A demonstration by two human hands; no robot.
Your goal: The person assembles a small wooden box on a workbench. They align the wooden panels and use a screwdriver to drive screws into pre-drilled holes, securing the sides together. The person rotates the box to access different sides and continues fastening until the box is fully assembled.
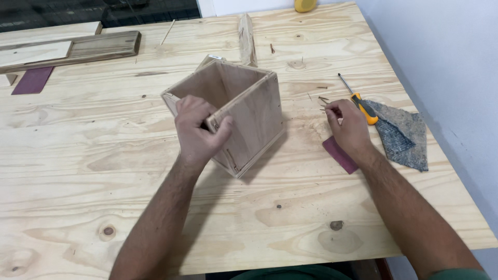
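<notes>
A pale plywood counter (pixel 129 171) fills your view, with a white wall along its right edge. Your left hand (pixel 199 129) is clenched over the near corner of the open wooden box (pixel 236 116), thumb outside, fingers hooked over the rim; the box sits mid-counter, tilted on its side. Your right hand (pixel 348 127) pinches at the small nails (pixel 322 99) scattered just right of the box, fingertips closed on one or about to be; I cannot tell which. Just beyond lie an orange-handled screwdriver (pixel 360 106), a grey rag (pixel 402 135) and a strip of maroon sandpaper (pixel 340 154) under your wrist. With only one corner held, the box could tip or slide if your hold loosens. A nail could slip from the pinch and roll off, or prick a fingertip.
</notes>
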